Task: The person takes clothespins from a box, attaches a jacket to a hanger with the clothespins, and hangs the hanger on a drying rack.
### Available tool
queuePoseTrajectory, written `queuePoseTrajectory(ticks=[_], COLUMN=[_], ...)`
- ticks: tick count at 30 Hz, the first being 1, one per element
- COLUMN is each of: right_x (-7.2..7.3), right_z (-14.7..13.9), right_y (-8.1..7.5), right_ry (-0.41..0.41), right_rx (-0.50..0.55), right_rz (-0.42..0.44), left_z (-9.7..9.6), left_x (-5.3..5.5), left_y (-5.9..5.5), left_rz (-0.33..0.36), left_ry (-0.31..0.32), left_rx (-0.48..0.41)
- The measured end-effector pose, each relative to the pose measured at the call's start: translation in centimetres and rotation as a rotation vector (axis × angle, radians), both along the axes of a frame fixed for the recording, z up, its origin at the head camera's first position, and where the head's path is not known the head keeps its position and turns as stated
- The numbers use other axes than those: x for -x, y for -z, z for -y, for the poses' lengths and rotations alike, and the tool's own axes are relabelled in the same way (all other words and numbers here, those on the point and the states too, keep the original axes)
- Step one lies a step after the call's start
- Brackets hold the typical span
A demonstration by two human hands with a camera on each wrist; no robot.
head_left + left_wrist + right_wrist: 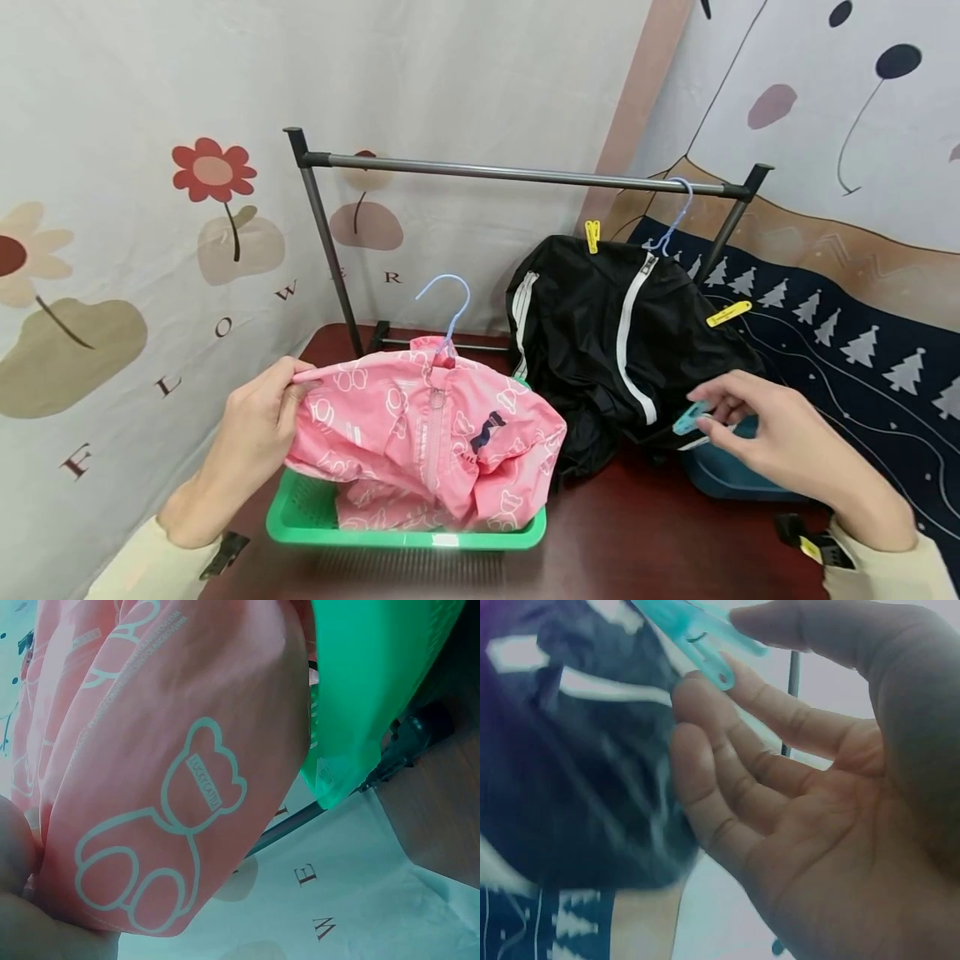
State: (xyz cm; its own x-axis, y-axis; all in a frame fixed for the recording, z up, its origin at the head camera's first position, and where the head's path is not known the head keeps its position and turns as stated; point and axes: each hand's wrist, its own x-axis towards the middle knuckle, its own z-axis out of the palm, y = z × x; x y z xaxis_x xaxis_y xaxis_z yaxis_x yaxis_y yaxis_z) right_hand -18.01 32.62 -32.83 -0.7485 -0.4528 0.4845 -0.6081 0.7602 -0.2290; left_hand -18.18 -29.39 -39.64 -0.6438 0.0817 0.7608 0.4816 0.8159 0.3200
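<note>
While a black jacket (577,325) hangs from the metal rack (487,172) and the right hand (783,437) partly hides a blue bin (723,477), the pink jacket (390,417), white-patterned and rumpled on its hanger (468,294), is over a green basket (300,532); the left hand (257,421) pinches its edge, the right, well apart, a turquoise clip (687,418)

the left hand (49,926) grips a pink bear-print garment (180,705) near a green basket (364,682).

Pale flowered cloth (480,75) backs a dark red table (615,546), with navy tree-printed fabric (832,396) at right.
</note>
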Motion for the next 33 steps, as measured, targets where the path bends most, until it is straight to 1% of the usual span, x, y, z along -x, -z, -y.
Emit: queuePoseTrajectory(ticks=[3,9,18,26,33], right_x=[0.4,1.1,2.7,3.7,4.4], right_z=[2.2,6.2,11.4,15.8,19.5], right_y=[-0.2,-0.6,-1.2,-1.9,-2.7], right_ry=[-0.064,-0.161,-0.249,-0.371,-0.46], right_rx=[0.018,0.055,0.101,0.178,0.226], right_rz=[-0.028,-0.02,-0.018,-0.017,-0.003], left_z=[0.0,-0.1,-0.1,-0.1,-0.1], left_x=[0.0,0.0,-0.1,0.0,-0.1], left_y=[0.0,0.0,-0.1,-0.1,-0.3], left_rz=[-0.008,-0.034,-0.024,-0.05,-0.039], left_ry=[-0.001,0.006,0.02,0.023,0.014], left_rx=[-0.002,-0.006,-0.024,-0.025,-0.011])
